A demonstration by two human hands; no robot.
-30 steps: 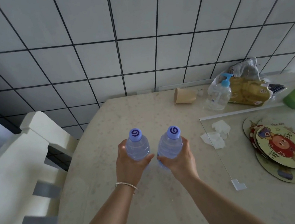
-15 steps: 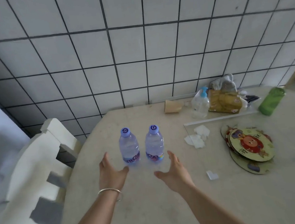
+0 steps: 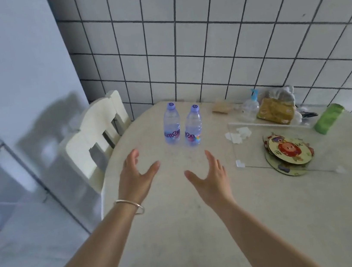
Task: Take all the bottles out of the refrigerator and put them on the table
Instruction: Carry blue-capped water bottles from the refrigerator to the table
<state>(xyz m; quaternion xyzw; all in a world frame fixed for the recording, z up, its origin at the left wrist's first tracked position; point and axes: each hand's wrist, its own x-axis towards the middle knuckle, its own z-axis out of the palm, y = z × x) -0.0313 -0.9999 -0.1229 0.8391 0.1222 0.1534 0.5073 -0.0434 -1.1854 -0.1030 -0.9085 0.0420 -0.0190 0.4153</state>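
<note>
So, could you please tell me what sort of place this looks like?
Probably a home kitchen or dining corner: a white tiled wall, a cream table with a chair, and what may be a refrigerator.

White chair (image 3: 100,135) beside tiled wall (image 3: 224,36). Toward the wall: tipped paper cup (image 3: 220,106), pump bottle (image 3: 250,107), yellow packet (image 3: 277,111), green container (image 3: 328,118); nearer, cartoon-printed round discs (image 3: 288,153), paper scraps (image 3: 238,134).

The light was soft and a bit dim, with a blue-gray look. A fuzzy shadow lay on the refrigerator (image 3: 17,92). The left edge was blurry. The wall tiles (image 3: 224,36) bent and leaned near the picture's edges.
</note>
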